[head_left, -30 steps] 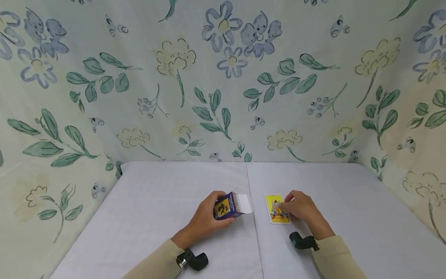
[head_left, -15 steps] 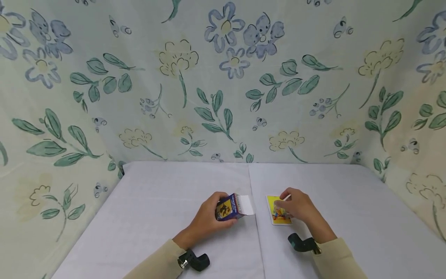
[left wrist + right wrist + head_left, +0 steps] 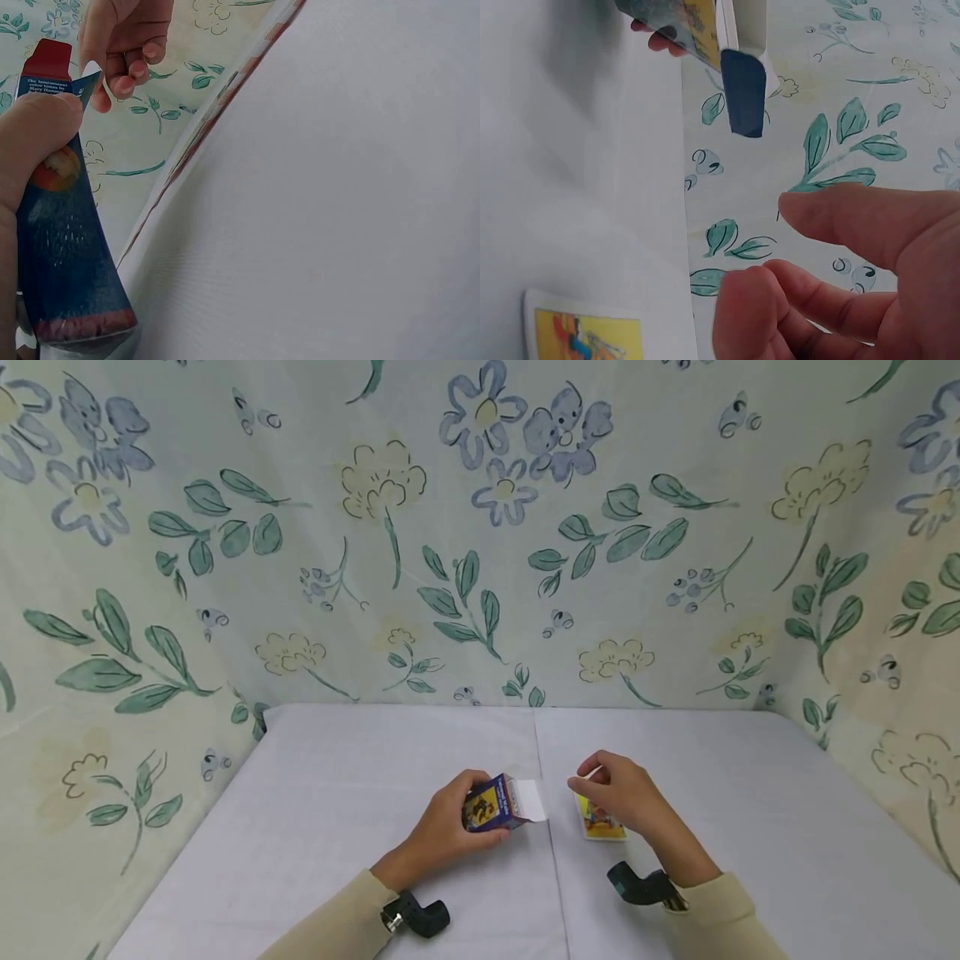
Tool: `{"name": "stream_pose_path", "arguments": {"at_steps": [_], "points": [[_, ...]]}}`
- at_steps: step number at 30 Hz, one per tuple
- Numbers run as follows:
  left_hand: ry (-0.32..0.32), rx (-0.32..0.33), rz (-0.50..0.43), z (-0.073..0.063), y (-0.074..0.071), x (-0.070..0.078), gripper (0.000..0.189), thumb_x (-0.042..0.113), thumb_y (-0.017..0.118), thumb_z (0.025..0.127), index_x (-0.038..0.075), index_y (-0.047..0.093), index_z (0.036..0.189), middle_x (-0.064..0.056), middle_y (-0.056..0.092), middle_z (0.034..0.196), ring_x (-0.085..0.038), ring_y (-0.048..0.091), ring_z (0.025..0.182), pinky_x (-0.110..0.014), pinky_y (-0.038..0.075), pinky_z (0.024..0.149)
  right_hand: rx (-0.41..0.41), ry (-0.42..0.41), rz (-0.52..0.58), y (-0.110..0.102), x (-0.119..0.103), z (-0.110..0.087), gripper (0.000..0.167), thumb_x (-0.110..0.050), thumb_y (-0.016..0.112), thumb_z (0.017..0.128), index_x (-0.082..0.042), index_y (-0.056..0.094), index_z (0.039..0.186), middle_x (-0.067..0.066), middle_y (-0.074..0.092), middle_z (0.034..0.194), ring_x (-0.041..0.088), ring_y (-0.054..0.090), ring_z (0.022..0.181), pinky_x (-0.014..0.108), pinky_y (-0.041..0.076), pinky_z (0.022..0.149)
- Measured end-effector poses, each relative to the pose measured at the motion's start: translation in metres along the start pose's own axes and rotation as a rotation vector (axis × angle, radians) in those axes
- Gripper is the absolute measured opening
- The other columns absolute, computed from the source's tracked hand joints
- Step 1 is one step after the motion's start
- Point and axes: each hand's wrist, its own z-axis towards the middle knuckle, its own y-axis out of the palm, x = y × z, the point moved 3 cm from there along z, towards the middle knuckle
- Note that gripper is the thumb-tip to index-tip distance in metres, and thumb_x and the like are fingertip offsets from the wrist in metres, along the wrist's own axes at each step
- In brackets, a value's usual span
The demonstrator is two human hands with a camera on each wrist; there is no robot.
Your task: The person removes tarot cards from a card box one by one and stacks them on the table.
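Observation:
My left hand grips a dark blue card box with a yellow picture on its face. The box is tilted, its white flap folded out to the right. In the left wrist view the thumb presses on the box's side. A yellow picture card lies on the table to the right of the box; whether more cards lie under it cannot be told. My right hand hovers over the card's upper part and partly hides it. Thumb and fingers stand apart, with nothing between them, as the right wrist view shows.
A white cloth covers the table, with a crease running front to back between the two hands. Floral curtains hang behind and at both sides. A black wrist camera mount sits on each forearm.
My right hand has moved left and up from the card's right edge to above its upper part. The left hand holds the box in nearly the same place.

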Motion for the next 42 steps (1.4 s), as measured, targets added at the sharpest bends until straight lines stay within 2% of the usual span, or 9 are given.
{"name": "stream_pose_path", "arguments": {"at_steps": [8,11,17,25,34,42], "points": [[-0.031,-0.004,-0.016,0.001,0.001,0.0,0.067,0.042,0.082,0.074,0.019,0.047,0.126,0.01,0.056,0.115,-0.008,0.054,0.096,-0.026,0.05,0.081,-0.006,-0.06,0.082,0.006,-0.016,-0.009,0.03,-0.027,0.072,0.086,-0.007,0.059,0.105,0.007,0.059,0.079,0.019,0.057,0.059,0.034,0.055,0.059],[-0.039,-0.015,-0.021,0.001,0.0,0.001,0.067,0.045,0.081,0.074,0.02,0.047,0.125,0.01,0.056,0.115,-0.008,0.054,0.097,-0.026,0.05,0.082,-0.006,-0.082,0.104,0.009,-0.021,-0.011,0.03,-0.026,0.073,0.086,-0.008,0.06,0.105,0.005,0.059,0.077,0.018,0.056,0.057,0.036,0.054,0.058],[-0.011,-0.033,-0.022,0.001,0.0,0.001,0.066,0.043,0.081,0.075,0.02,0.045,0.125,0.006,0.056,0.115,-0.009,0.055,0.097,-0.026,0.051,0.082,0.004,-0.143,0.138,0.017,-0.03,-0.014,0.024,-0.022,0.073,0.085,-0.009,0.061,0.102,0.003,0.058,0.073,0.018,0.056,0.055,0.037,0.053,0.056],[-0.019,-0.041,-0.038,0.001,0.001,0.001,0.067,0.046,0.081,0.073,0.019,0.045,0.123,0.006,0.057,0.112,-0.009,0.056,0.095,-0.025,0.051,0.081,0.029,-0.239,0.184,0.026,-0.038,-0.018,0.02,-0.018,0.074,0.084,-0.012,0.062,0.098,0.002,0.057,0.071,0.017,0.054,0.057,0.028,0.05,0.05],[0.004,-0.049,-0.055,0.001,0.0,0.001,0.067,0.043,0.082,0.074,0.019,0.045,0.123,0.005,0.057,0.11,-0.01,0.057,0.093,-0.025,0.052,0.078,0.006,-0.206,0.158,0.036,-0.035,-0.016,0.018,-0.02,0.074,0.084,-0.013,0.062,0.096,0.0,0.057,0.07,0.017,0.052,0.057,0.028,0.048,0.05],[0.002,-0.057,-0.081,0.001,0.002,0.0,0.065,0.042,0.082,0.073,0.02,0.046,0.123,0.007,0.057,0.11,-0.011,0.056,0.094,-0.025,0.051,0.079,-0.057,-0.16,0.127,0.045,-0.03,-0.016,0.023,-0.033,0.073,0.085,-0.014,0.062,0.093,0.0,0.057,0.073,0.016,0.052,0.06,0.028,0.048,0.052]]}}
